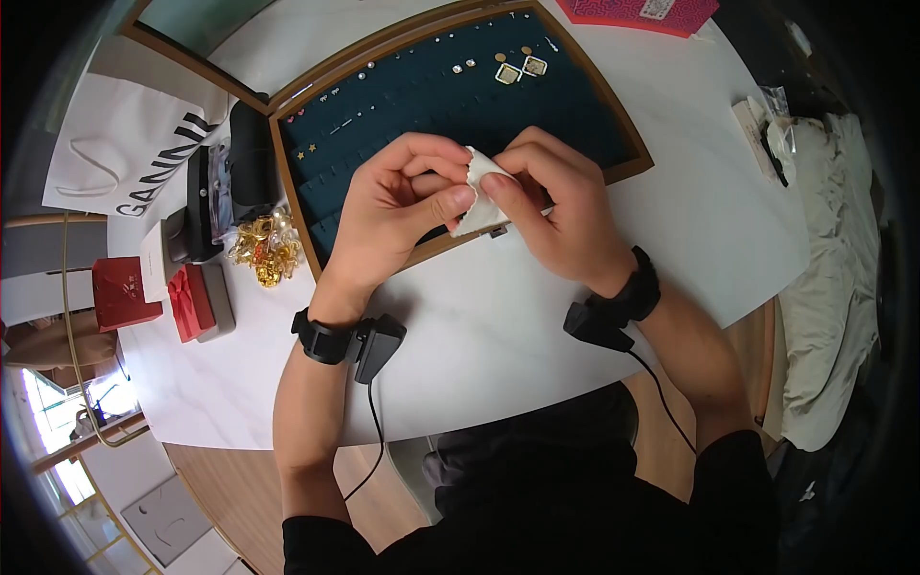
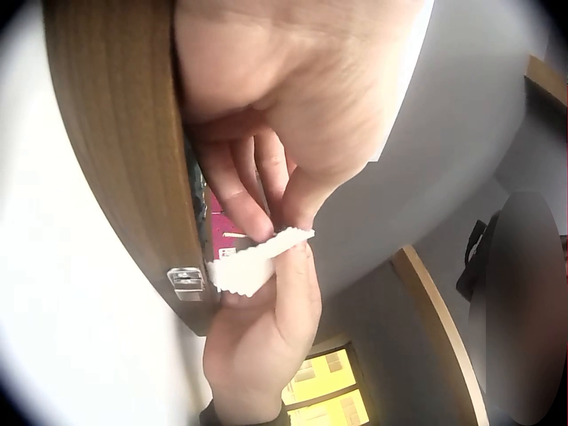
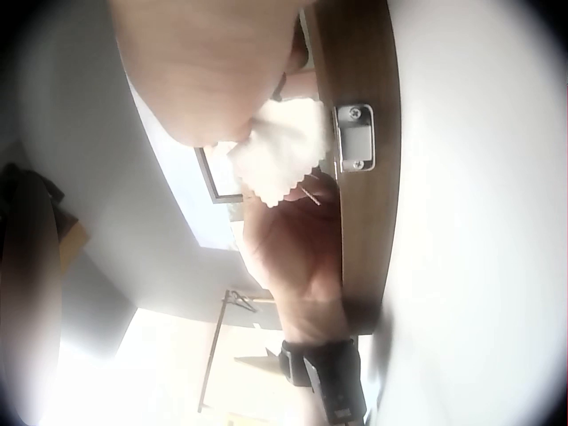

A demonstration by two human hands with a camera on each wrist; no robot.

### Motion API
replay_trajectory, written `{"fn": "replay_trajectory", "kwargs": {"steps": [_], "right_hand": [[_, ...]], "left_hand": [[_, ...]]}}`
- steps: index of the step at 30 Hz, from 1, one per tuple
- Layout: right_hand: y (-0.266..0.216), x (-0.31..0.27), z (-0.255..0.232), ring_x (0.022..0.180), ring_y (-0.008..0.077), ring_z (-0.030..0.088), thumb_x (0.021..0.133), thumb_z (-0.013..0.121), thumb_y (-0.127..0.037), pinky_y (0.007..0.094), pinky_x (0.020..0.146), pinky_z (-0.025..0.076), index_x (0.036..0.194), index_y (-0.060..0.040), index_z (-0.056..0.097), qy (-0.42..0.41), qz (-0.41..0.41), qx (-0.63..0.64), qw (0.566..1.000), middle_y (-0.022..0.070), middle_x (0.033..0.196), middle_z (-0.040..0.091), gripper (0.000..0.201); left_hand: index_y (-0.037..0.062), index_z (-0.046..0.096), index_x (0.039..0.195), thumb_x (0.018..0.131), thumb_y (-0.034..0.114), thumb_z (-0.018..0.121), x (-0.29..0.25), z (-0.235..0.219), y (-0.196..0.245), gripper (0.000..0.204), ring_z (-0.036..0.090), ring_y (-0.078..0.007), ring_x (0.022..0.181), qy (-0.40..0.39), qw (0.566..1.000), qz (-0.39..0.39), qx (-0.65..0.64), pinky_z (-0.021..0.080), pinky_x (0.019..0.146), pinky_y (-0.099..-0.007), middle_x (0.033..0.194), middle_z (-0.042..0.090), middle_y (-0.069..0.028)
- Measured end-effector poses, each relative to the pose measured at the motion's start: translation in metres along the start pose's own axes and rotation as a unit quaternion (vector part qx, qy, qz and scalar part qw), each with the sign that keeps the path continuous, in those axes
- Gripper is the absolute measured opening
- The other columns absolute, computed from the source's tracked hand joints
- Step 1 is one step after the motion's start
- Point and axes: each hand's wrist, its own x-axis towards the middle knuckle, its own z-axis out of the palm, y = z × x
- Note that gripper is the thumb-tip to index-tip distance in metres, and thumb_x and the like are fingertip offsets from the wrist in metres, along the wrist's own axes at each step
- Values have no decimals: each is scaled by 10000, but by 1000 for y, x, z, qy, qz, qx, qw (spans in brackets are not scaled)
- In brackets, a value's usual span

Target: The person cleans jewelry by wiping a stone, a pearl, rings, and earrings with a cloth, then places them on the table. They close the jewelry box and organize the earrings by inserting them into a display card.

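Note:
In the head view both hands meet over the front edge of a wooden jewellery case (image 1: pixel 632 171) with a dark green lining. My right hand (image 1: pixel 561 196) pinches a small white cloth (image 3: pixel 282 146) with zigzag-cut edges, folded between thumb and fingers. The left hand (image 1: pixel 398 196) brings thumb and fingertips together at the cloth's left edge. From there a thin metal pin (image 3: pixel 311 193), like an earring post, sticks out in the right wrist view. The rest of that small piece is hidden by fingers and cloth. Rows of earrings, including two square ones (image 1: pixel 521 70), sit in the lining.
Left of the case lie a heap of gold-coloured jewellery (image 1: pixel 268 251), dark glasses cases (image 1: pixel 251 153), red boxes (image 1: pixel 190 302) and a white paper bag (image 1: pixel 134 134). A metal latch (image 3: pixel 358 139) is on the case's front. A pink box (image 1: pixel 652 14) stands beyond it.

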Motion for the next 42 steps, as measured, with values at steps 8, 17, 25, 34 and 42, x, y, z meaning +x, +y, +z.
{"fn": "replay_trajectory", "kwargs": {"steps": [8, 17, 25, 34, 42], "right_hand": [[-1, -1, 0, 563, 192, 518, 983, 641, -130, 319, 532, 421, 814, -3, 578, -4, 4, -20, 1000, 70, 734, 534, 221], [2, -1, 1, 562, 230, 533, 993, 618, -131, 341, 524, 426, 825, 6, 587, 6, -3, -46, 999, 94, 731, 539, 219], [3, -1, -1, 563, 252, 541, 980, 630, -123, 349, 524, 425, 833, -10, 599, -19, -12, -67, 997, 85, 733, 543, 187], [5, -2, 3, 580, 205, 556, 967, 659, -117, 322, 540, 446, 880, -19, 624, 18, 2, -70, 997, 66, 782, 565, 135], [4, 2, 0, 733, 159, 615, 908, 736, -107, 279, 624, 505, 1067, -30, 704, 19, -74, -67, 995, 62, 936, 602, 180]], "left_hand": [[-1, 620, 1138, 900, -73, 689, -2, 5, 2, 258, 649, -66, 808, -21, 998, -53, -13, 504, 600, -200, 1021, 671, -33], [-12, 655, 1064, 951, -11, 667, -3, 3, 4, 114, 613, -41, 804, -53, 996, -71, 6, 479, 638, -197, 942, 702, -26], [-21, 652, 1111, 969, -14, 642, -3, 6, 4, 143, 616, -50, 844, -2, 995, -33, 92, 491, 738, -204, 967, 706, -25], [-2, 654, 1096, 990, 68, 658, -1, 6, 8, 127, 595, -45, 806, 10, 996, -74, 54, 487, 708, -203, 935, 705, -20], [-18, 672, 1092, 941, 11, 695, -2, 5, -1, 155, 613, -42, 802, -9, 997, -28, 70, 499, 705, -205, 952, 712, -26]]}}
